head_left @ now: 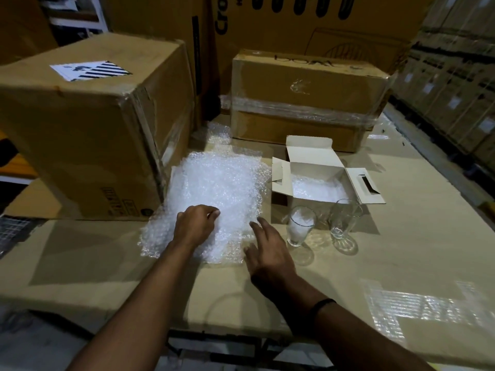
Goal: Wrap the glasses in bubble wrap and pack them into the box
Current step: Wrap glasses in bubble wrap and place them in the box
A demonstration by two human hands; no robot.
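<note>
Right hand (267,253), fingers spread, at near right edge of bubble wrap (219,183); left hand (197,223) pinching its surface. Right of wrap: glasses (301,226), upright, bare. Beyond-right: box (316,170), open, padded inside. Wrapping seemingly just starting.

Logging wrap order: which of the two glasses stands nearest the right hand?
The glass showing white inside, just right of the right hand; the clearer glass stands farther right, before the white box.

the bubble wrap (219,194) lies on the table (396,258), left of the box (318,167). a left glass (300,228) and a right glass (344,219) stand just before the box. a left carton (88,135) sits beside the wrap, a rear carton (308,103) behind the box.
</note>
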